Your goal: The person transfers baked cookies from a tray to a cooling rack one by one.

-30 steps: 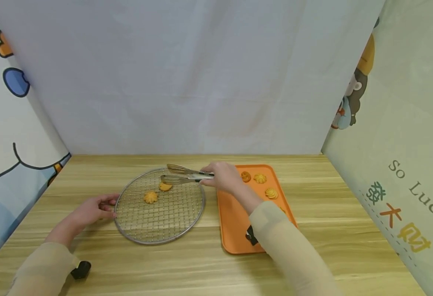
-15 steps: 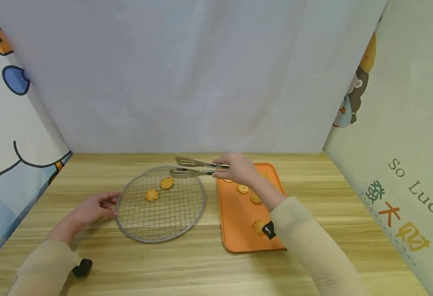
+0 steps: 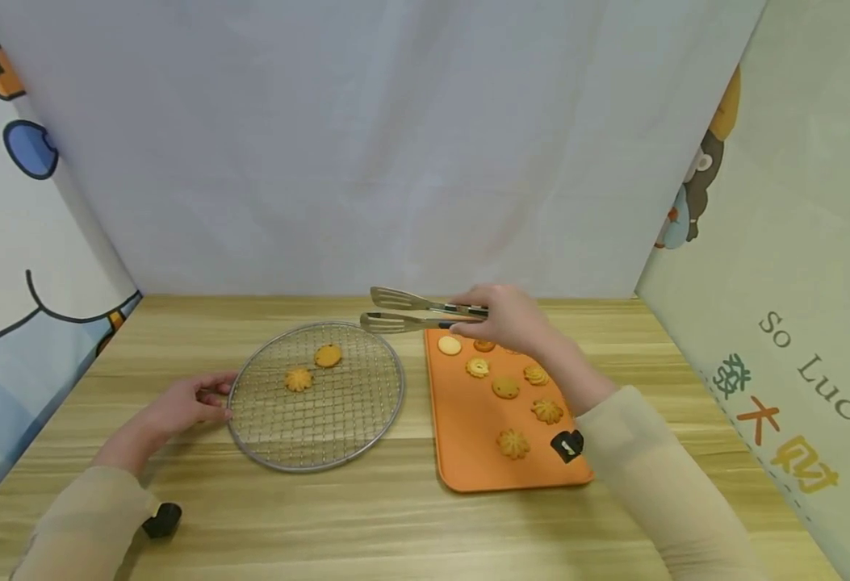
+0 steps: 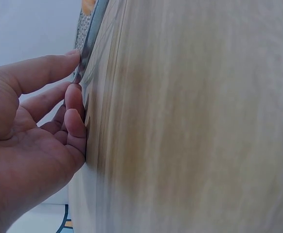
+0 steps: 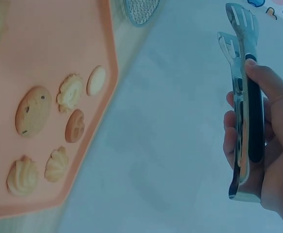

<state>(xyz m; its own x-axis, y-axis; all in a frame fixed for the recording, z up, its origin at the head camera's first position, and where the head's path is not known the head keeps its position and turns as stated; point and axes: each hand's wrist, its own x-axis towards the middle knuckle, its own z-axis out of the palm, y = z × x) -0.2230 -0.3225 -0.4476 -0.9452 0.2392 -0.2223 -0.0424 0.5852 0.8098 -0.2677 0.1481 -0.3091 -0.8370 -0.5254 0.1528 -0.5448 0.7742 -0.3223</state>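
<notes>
My right hand (image 3: 515,319) grips metal tongs (image 5: 248,102) with slotted ends and black grip strips. The tongs' jaws stand apart with nothing between them, above the far right edge of the rack, pointing left. My left hand (image 3: 181,410) pinches the left rim of a round wire cooling rack (image 3: 352,428); in the left wrist view the thumb (image 4: 59,68) lies at the rim. On the rack lie a flower-shaped cookie (image 3: 298,379) and a round cookie with dark specks (image 3: 328,355). An orange tray (image 3: 464,452) bears several cookies, among them another speckled round one (image 5: 33,111).
The rack and tray stand side by side on a wood-grain table (image 3: 337,524), with a narrow gap between them. A pale curtain (image 3: 395,161) rises behind the table's back edge. Printed panels flank both sides. Each sleeve has a black wrist device (image 3: 568,445).
My right hand has moved right and upward with the tongs, away from the cookies on the rack, uncovering more of the tray. My left hand stays at the rim.
</notes>
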